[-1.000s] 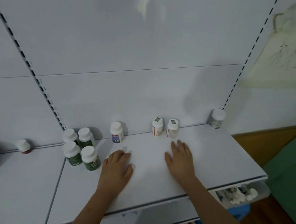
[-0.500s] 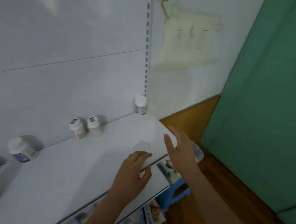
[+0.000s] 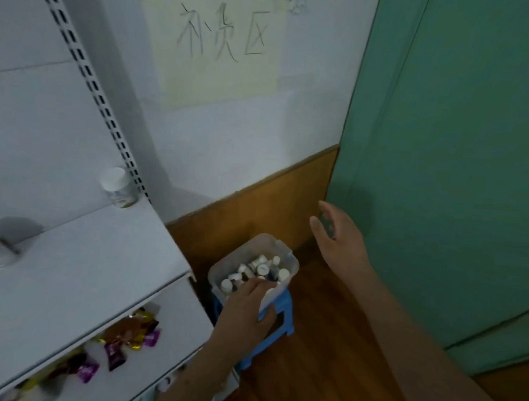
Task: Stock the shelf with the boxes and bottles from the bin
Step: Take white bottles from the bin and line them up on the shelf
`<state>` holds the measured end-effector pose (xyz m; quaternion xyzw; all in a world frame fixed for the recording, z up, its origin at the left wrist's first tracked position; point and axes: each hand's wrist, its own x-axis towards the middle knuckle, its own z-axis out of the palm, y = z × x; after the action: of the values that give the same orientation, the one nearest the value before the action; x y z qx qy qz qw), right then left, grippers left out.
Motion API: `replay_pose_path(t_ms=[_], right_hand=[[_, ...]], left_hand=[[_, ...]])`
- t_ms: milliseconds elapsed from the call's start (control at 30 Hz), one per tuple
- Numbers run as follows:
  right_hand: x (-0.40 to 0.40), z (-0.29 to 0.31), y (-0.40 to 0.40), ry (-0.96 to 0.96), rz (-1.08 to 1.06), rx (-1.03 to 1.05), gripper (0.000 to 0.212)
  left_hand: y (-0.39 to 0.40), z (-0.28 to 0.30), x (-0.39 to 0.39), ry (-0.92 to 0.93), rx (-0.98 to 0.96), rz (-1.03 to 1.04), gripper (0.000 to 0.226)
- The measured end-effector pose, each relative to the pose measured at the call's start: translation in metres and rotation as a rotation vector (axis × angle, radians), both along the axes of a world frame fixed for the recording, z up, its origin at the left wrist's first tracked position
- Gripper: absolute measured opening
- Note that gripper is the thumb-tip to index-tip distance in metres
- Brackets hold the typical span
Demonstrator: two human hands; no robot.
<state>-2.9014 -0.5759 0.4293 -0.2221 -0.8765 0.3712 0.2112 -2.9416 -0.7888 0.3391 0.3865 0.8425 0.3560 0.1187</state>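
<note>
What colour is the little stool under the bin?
The stool is bright blue, seen in the head view, beneath the clear bin.

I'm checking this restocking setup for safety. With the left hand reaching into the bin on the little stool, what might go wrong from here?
1. The translucent plastic bin sits on a small blue plastic stool; the left hand pressing on its near side might tip it and spill the small white-capped bottles.
2. The bottles lie jumbled, so pulling one out may drag others over the rim.
3. The right hand hangs open in the air, steadying nothing.
</note>
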Motion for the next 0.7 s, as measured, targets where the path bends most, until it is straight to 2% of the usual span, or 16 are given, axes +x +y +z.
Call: replay_pose_path(t_ms=[267, 400, 567, 700], right_hand=[[-0.027, -0.043, 0.081, -0.149, 0.08, 0.014, 0.058], [-0.069, -0.078, 0.104, -0.232, 0.128, -0.017, 0.058], [-0.141, -0.116, 0.132, -0.384, 0.218, -0.06, 0.062], [-0.182, -0.143, 0.153, -0.529, 0.301, -0.083, 0.061]], left_hand=[[0.047, -0.072, -0.018, -0.209, -0.149, 0.139, 0.039], [0.069, -0.109, -0.055, -0.348, -0.2, 0.256, 0.044], [0.101, -0.164, -0.105, -0.625, -0.349, 0.368, 0.044], [0.104, -0.189, -0.127, -0.727, -0.44, 0.517, 0.042]])
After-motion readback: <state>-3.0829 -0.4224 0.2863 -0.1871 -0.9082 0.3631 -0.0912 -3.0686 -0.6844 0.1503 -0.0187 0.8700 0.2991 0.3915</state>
